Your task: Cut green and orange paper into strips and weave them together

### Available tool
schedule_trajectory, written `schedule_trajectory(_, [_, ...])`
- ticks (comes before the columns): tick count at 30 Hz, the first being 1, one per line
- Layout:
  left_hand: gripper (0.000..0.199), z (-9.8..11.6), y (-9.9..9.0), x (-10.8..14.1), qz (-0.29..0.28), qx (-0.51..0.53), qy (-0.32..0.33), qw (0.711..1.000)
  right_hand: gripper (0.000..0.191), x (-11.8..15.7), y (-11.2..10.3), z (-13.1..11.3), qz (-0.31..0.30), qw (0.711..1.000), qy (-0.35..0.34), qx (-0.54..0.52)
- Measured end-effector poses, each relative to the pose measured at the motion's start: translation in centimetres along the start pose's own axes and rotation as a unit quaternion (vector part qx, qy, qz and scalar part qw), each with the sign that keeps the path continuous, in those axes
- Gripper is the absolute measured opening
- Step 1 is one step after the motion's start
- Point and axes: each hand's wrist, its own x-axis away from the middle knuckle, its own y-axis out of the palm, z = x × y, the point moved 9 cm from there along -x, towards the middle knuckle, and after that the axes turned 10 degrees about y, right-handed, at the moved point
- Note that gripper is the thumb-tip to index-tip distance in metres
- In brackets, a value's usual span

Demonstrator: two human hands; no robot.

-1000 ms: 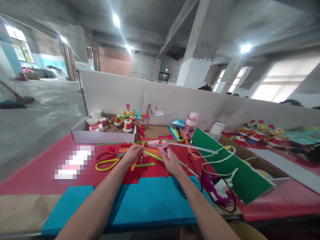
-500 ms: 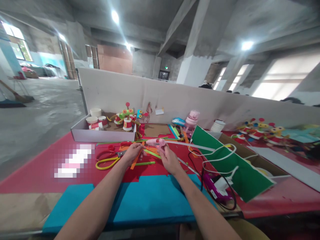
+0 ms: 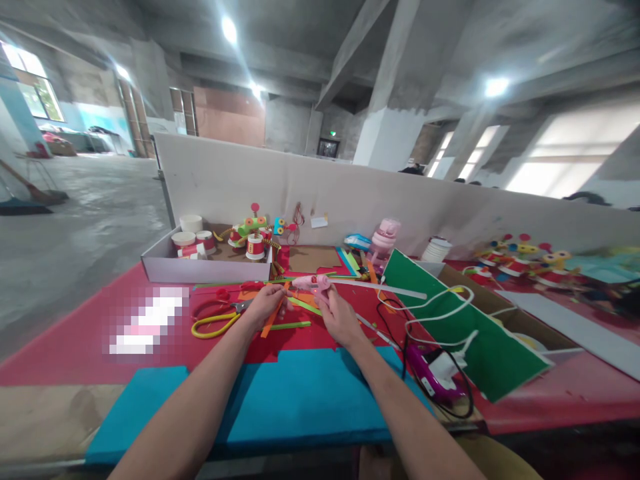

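In my right hand [image 3: 339,316] is a pink hot glue gun [image 3: 311,284], its nozzle pointing left. A long clear glue stick [image 3: 383,288] sticks out of its back end. My left hand [image 3: 270,305] is closed on an orange paper strip [image 3: 269,325] that hangs down below the fingers. The nozzle is close by the left fingertips; whether it touches the strip I cannot tell. Green paper strips [image 3: 293,326] lie between and under my hands. Left of my left hand lie yellow-handled scissors [image 3: 215,325].
A white box [image 3: 207,270] with paper cups and paper figures stands at the back left. At right, a green board [image 3: 465,340] leans by a carton, white cable looped over it. A purple power strip [image 3: 434,381] sits near the front right. Blue sheet [image 3: 300,400] covers the front edge.
Almost nothing differs. The glue gun and its glue stick have shifted very slightly; both hands keep their places and grips.
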Motion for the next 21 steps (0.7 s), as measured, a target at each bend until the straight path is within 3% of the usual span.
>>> schedule_trajectory(7, [0.019, 0.1, 0.0, 0.0, 0.0, 0.003, 0.008, 1.0, 0.034, 0.0, -0.1, 0.0, -0.004, 1.0, -0.001, -0.002])
schedule_trajectory(10, [0.022, 0.0, -0.2, -0.1, -0.002, 0.027, 0.014, 1.0, 0.034, -0.3, -0.2, 0.9, -0.01, 0.996, 0.027, -0.079])
schedule_trajectory(12, [0.023, -0.3, -0.3, -0.1, -0.01, 0.047, 0.003, 0.999, 0.034, -0.7, 0.1, 2.5, -0.031, 0.979, 0.074, -0.189])
schedule_trajectory(16, [0.024, -0.8, -0.2, 0.1, -0.031, 0.094, -0.009, 0.995, 0.031, -2.1, 0.9, 6.5, -0.075, 0.902, 0.181, -0.385])
schedule_trajectory(18, [0.023, -0.9, -0.1, 0.2, -0.038, 0.11, -0.01, 0.993, 0.027, -2.9, 0.8, 8.6, -0.078, 0.9, 0.216, -0.37])
schedule_trajectory(21, [0.023, -1.3, 0.1, 0.4, -0.048, 0.111, -0.023, 0.992, 0.026, -4.0, 0.4, 12.2, -0.084, 0.943, 0.282, -0.156])
